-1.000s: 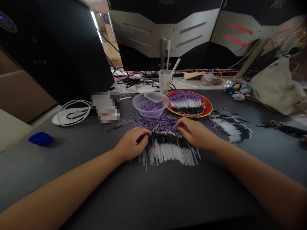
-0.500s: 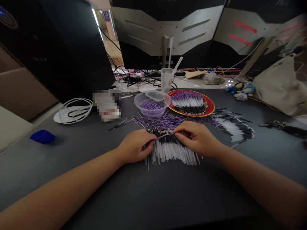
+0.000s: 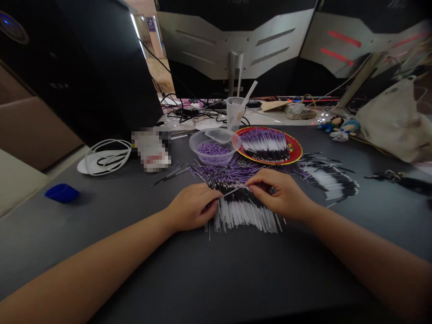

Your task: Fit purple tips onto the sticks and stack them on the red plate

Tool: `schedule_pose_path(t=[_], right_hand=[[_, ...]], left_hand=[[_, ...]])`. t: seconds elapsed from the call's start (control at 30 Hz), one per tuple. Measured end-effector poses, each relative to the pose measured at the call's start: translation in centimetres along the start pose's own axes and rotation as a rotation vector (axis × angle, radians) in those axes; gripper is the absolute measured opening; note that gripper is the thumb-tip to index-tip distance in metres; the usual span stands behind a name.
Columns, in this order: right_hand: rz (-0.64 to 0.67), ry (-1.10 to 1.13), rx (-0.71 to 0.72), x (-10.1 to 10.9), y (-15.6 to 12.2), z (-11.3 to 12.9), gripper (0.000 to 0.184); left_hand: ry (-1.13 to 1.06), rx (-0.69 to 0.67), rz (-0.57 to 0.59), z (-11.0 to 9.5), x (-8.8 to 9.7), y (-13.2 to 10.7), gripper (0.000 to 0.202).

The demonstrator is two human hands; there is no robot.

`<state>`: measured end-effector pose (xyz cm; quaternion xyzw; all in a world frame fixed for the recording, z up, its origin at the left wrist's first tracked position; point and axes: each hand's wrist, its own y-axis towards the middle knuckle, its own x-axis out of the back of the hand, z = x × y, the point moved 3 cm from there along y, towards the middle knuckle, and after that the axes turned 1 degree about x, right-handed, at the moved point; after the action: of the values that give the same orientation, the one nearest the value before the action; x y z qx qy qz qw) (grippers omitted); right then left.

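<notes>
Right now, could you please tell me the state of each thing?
Left hand, pinching thin stick
Right hand, pinching thin stick too
Black-ended sticks, lying side by side
Clear bowl, holding purple pieces
Red plate, bearing purple-ended sticks
Clear cup, upright, straw inside
Computer tower, blue light lit

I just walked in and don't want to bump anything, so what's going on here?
Someone is working at a dark desk, a thin pale stick pinched between the left hand and right hand. Under it lies a row of black-and-white sticks. Just beyond are loose purple pieces; more purple pieces sit in a clear bowl. Behind the right hand, a red plate holds purple-tipped sticks.
</notes>
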<state>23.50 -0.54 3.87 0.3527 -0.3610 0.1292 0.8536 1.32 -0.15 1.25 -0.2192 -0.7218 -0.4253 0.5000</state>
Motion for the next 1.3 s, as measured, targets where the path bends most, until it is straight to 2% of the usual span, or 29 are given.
schedule_pose_path(t=[0.53,0.87,1.0,1.13,1.3], right_hand=[[0.018,-0.043,0.036,-0.1,0.0,-0.1,0.013],[0.037,-0.085,0.155,-0.2,-0.3,0.1,0.016],[0.097,-0.180,0.203,-0.4,-0.6,0.4,0.020],[0.144,-0.275,0.252,-0.5,-1.0,0.9,0.021],[0.216,-0.478,0.371,-1.0,-1.2,1.9,0.023]], left_hand=[[-0.005,0.019,0.014,0.0,-0.1,0.0,0.025],[0.087,-0.038,-0.028,-0.1,-0.1,-0.1,0.023],[0.259,-0.097,-0.111,-0.6,0.4,-0.1,0.020],[0.393,-0.157,-0.103,-1.6,0.6,-0.1,0.019],[0.381,-0.173,-0.092,-2.4,0.5,0.0,0.016]])
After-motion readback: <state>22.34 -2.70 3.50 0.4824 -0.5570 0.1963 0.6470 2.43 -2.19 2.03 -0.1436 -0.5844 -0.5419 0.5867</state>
